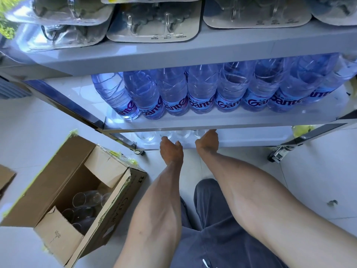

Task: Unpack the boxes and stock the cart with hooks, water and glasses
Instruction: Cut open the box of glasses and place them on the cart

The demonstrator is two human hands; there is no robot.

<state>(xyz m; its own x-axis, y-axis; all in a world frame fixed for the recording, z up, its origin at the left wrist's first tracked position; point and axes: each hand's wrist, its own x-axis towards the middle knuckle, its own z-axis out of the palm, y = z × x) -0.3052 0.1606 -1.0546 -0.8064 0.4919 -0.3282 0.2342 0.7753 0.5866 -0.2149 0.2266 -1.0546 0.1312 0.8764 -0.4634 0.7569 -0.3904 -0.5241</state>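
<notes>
Partly hidden under the middle shelf (212, 120), left hand (171, 151) and right hand (207, 141) reach among glasses (146, 136), grip unclear.

we find the bottom shelf (241, 143) reachable only through a low slot under the middle shelf's lip (193, 125); glasses (146, 136) crowd its left part; bottles (201, 91) fill the middle tier (bare strip at left); the open box (63, 192) blocks the floor at left

A white tiled floor (38, 120) fills the view. Grey trousers (218, 238) lie low on it, a dark scrap (332, 203) to their right, green foliage (7, 20) far above.
</notes>
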